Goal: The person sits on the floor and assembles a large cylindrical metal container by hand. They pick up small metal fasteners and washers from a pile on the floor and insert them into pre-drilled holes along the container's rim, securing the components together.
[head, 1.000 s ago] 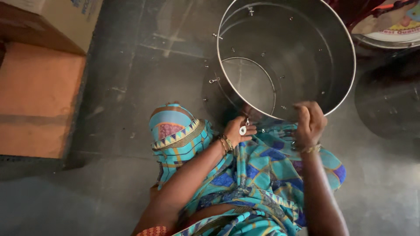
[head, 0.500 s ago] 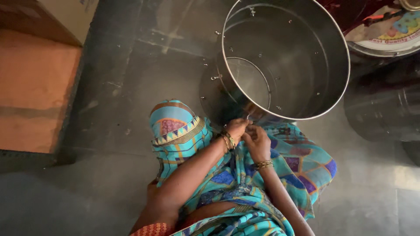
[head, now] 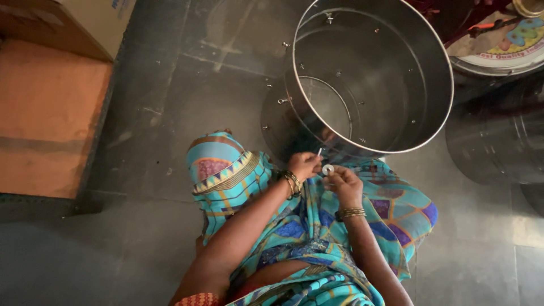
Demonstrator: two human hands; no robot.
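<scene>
Small white ring-shaped washer (head: 327,169), flat and round with a centre hole, pinched in right hand (head: 344,184) fingertips over the lap, touching left hand (head: 304,165) gripping thin metal pin (head: 319,152), just below steel drum (head: 371,73) rim.

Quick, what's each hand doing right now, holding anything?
Left hand: closed, pinching a small thin metal pin at the steel drum's rim.
Right hand: closed on a small white ring washer held in its fingertips.

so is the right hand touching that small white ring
Touching. The head view shows the right hand pinching the small white ring between its fingertips, no gap.
</scene>
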